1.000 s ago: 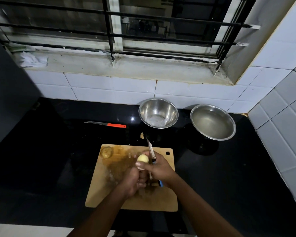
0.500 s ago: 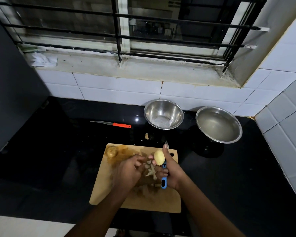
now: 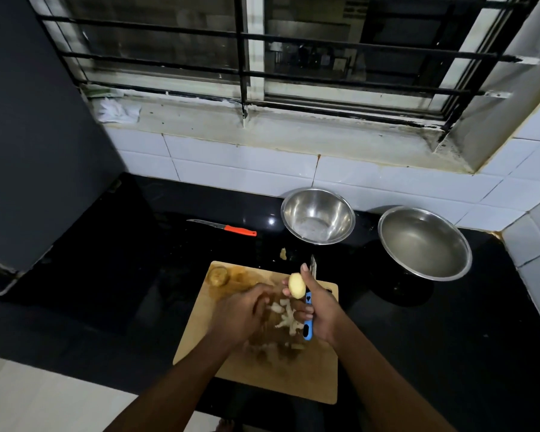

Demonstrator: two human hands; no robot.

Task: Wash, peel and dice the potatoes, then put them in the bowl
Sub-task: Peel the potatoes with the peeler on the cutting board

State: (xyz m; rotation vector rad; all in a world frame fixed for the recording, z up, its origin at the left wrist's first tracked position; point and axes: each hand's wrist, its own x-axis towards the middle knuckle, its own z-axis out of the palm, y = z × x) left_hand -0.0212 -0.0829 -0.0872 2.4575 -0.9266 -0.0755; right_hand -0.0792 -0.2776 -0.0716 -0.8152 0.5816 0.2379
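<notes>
Right hand (image 3: 317, 307) now grips both the blue-handled peeler (image 3: 308, 319) and the small pale peeled potato (image 3: 296, 285), passed across from the left hand (image 3: 243, 310), whose curled fingers hover holding nothing above the peel-strewn wooden cutting board (image 3: 309, 381). Peeling appears complete; dicing follows.

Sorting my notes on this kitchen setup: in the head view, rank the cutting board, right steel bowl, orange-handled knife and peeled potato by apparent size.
1. cutting board
2. right steel bowl
3. orange-handled knife
4. peeled potato
</notes>
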